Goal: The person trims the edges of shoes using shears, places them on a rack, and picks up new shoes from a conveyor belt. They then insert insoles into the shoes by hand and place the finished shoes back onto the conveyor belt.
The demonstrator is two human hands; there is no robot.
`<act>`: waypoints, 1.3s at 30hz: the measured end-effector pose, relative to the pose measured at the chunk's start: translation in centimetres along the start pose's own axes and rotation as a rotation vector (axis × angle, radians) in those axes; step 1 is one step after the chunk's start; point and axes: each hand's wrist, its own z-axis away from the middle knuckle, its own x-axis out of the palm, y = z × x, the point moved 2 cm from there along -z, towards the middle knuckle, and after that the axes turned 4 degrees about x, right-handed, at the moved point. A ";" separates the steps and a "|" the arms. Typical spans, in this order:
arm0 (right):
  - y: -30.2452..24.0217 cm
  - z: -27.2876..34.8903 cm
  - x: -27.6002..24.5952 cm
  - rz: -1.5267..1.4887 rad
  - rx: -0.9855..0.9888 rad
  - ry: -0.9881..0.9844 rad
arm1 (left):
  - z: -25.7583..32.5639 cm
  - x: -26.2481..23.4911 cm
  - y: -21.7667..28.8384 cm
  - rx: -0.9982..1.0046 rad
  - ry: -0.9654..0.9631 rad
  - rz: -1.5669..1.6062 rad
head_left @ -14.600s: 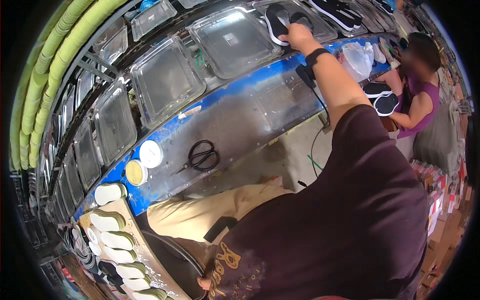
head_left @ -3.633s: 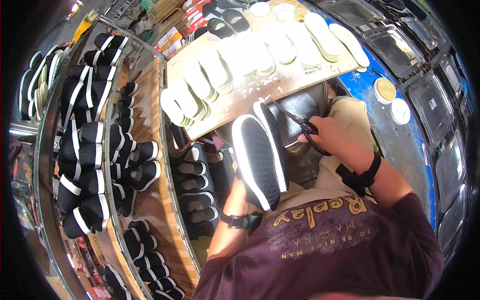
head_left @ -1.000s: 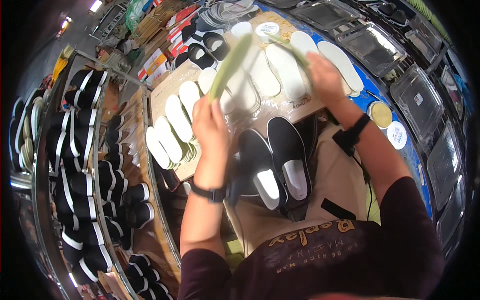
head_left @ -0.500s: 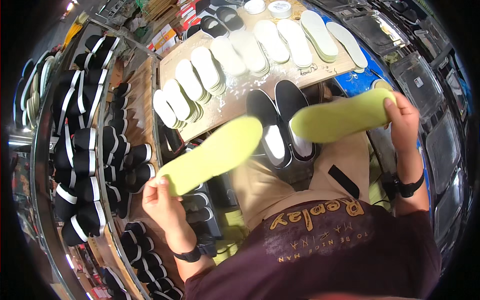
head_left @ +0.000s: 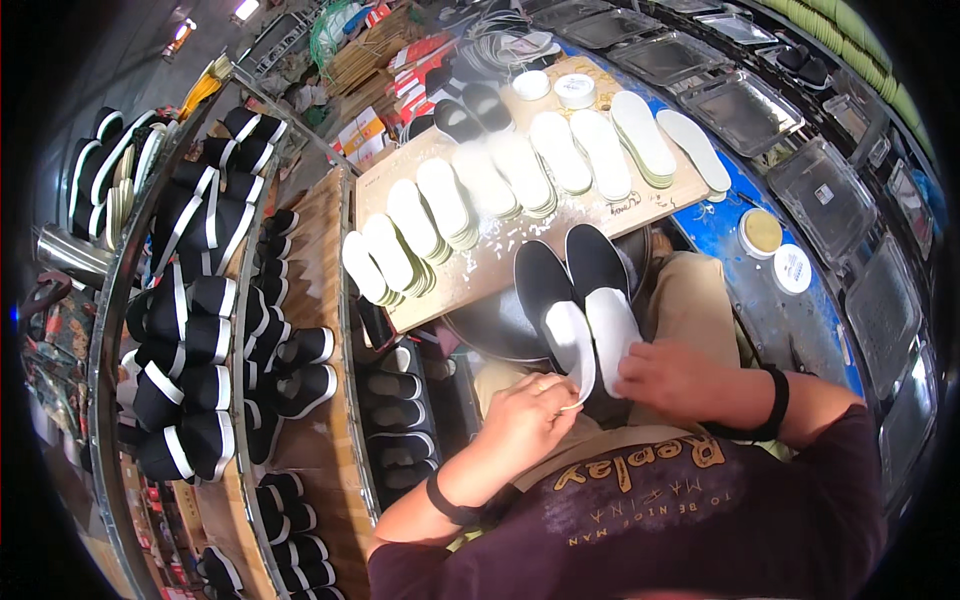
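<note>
Pinching fingers point(head_left: 552, 385) at insole point(head_left: 572, 345) heel

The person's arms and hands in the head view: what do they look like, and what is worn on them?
Both forearms are bare, and so are both hands, without gloves. The left hand has a dark band around its wrist. The right hand has a wider black wristband. The short sleeves belong to a dark maroon T-shirt with yellow lettering on the chest.
</note>
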 end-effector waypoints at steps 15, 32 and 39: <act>2.2 -1.3 3.4 0.166 0.083 0.209 | -1.1 0.6 -0.5 0.040 0.071 -0.236; 8.6 -3.1 11.7 0.199 0.249 -0.046 | -1.8 4.6 -2.5 0.070 -0.016 -0.088; 9.7 -3.2 12.3 0.100 0.207 -0.221 | -2.0 5.9 -4.3 0.038 -0.103 -0.203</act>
